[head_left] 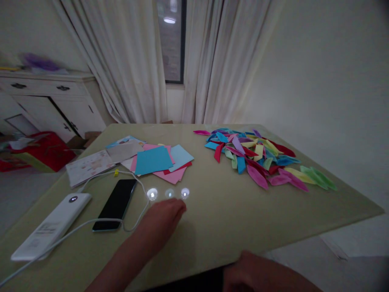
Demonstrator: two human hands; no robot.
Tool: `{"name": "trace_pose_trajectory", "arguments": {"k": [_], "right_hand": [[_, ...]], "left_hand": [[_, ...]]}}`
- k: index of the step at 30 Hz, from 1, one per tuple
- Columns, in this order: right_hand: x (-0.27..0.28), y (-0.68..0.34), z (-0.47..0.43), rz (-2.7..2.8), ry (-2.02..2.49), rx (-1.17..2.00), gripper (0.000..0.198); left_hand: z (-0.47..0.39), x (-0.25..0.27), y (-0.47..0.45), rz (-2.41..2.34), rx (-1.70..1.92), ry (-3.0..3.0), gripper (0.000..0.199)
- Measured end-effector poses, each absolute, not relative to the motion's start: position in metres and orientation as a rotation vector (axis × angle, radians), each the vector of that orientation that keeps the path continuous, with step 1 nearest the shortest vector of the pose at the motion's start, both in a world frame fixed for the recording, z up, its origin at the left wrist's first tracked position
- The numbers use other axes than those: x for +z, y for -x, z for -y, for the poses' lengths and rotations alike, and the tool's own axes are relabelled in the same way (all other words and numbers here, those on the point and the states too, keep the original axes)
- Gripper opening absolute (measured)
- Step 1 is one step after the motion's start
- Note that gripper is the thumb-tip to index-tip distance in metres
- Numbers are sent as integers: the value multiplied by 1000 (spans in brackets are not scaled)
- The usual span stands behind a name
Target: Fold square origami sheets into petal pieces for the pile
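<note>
My left hand [167, 213] is over the front middle of the table, its fingers curled together and turned down. Whatever lies inside them, if anything, is hidden. Just beyond it are sheets of coloured paper, with a blue sheet [154, 159] on top, a light blue sheet [181, 157] and pink sheets [174, 176] around it. My right hand [243, 269] is low at the table's front edge, dim and blurred, with its fingers out of sight. Farther right lies a heap of folded paper pieces [243, 150] in many colours, pink pieces [257, 177] on its near side.
A black-screened phone [117, 205] and a white power bank [53, 227] lie at the left, with a white cable [142, 213] looping around them. Printed booklets [91, 165] rest behind. The table [212, 215] ends in a front edge near me. A red bag [48, 150] stands on the floor.
</note>
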State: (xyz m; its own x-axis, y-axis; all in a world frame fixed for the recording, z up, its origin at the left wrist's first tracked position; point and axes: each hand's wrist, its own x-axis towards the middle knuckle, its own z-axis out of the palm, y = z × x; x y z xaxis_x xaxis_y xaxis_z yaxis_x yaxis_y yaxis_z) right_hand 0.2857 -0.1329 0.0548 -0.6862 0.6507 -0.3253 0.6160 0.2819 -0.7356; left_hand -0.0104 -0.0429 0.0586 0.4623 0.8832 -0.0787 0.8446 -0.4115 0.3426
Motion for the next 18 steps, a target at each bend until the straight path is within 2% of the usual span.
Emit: {"name": "trace_pose_trajectory", "arguments": {"k": [4,10,18], "right_hand": [[77,-240,34,2316,1252,809,25],[22,-200,-76,2197,1351,557,22],[-11,-193,-75,2340,1231,361,11]], "left_hand": [[-26,58,-7,-1793,172,-2485,29],[-51,25,4,-1881,232,-2542,27],[-59,-3,21,-1886,365,-2514,46]]}}
